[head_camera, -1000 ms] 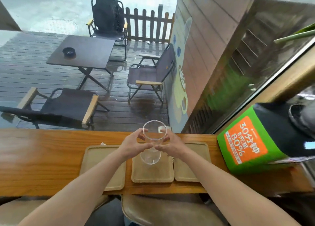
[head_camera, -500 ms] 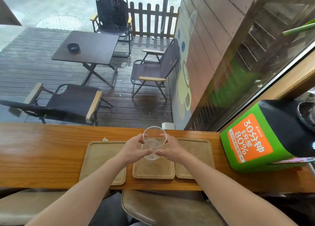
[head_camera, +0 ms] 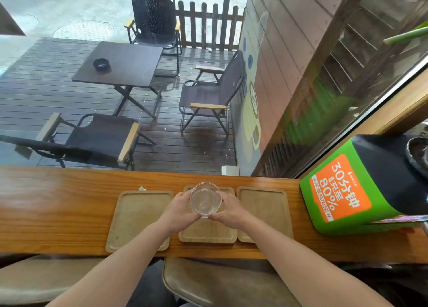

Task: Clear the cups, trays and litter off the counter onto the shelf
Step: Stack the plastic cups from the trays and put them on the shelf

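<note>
Both hands are holding a clear cup [head_camera: 205,199] at the lower centre of the frame, over the middle tray [head_camera: 208,233]. The left hand [head_camera: 179,210] is curling round the cup's left side and the right hand [head_camera: 232,210] round its right side, so each grip is clamped on the cup. The cup's mouth is facing up toward the camera. Whether its base is touching the tray cannot be told. On the tabletop [head_camera: 58,205], a wide tray [head_camera: 134,221] is lying left of the middle tray and an end tray [head_camera: 266,209] right of it. A white scrap [head_camera: 141,188] is sitting just behind the wide tray. A green box [head_camera: 335,191] is standing at the right of the frame.
</note>
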`<state>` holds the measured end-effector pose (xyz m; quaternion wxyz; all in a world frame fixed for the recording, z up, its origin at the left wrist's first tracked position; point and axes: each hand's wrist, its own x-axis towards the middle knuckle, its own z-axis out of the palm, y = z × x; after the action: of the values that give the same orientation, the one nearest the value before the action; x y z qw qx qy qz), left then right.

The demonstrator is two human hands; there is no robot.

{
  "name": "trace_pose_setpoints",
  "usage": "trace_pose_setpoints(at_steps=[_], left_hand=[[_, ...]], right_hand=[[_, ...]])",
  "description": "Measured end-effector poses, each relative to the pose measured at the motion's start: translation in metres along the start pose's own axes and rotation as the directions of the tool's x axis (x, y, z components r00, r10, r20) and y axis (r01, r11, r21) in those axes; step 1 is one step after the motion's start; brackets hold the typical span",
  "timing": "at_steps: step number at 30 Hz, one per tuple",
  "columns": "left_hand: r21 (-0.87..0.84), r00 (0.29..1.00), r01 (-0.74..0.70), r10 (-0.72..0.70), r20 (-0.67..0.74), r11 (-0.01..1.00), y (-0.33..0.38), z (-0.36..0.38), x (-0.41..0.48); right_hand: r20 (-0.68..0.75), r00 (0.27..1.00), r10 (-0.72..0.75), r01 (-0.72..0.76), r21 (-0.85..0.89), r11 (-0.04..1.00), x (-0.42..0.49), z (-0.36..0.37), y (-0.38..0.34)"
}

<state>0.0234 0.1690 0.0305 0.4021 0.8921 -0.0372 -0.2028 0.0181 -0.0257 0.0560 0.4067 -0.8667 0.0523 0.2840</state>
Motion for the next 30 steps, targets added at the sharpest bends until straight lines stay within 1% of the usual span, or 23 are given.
trace_pose_setpoints(at_steps=[8,16,21,26,30], left_hand=[[0.057,0.997,0.071,-0.07,-0.008,0.996,-0.007,0.005,-0.002],[0.047,0.993,0.12,-0.12,-0.018,0.992,-0.007,0.009,-0.003],[0.012,0.972,0.237,-0.237,0.003,0.972,-0.015,0.016,-0.004],[-0.009,0.949,0.314,-0.314,0.016,0.949,-0.025,0.035,-0.005],[-0.066,0.93,0.366,-0.366,-0.002,0.928,-0.029,0.046,0.004]], right_hand=[[0.028,1.0,-0.012,0.012,-0.015,1.0,-0.006,-0.001,0.005],[0.05,0.999,0.012,-0.01,-0.031,0.999,-0.003,0.0,0.015],[0.075,0.995,0.058,-0.057,-0.021,0.998,0.005,0.005,0.029],[0.087,0.99,0.11,-0.108,-0.022,0.994,0.018,0.015,0.051],[0.089,0.992,0.093,-0.089,-0.049,0.995,0.034,0.025,0.064]])
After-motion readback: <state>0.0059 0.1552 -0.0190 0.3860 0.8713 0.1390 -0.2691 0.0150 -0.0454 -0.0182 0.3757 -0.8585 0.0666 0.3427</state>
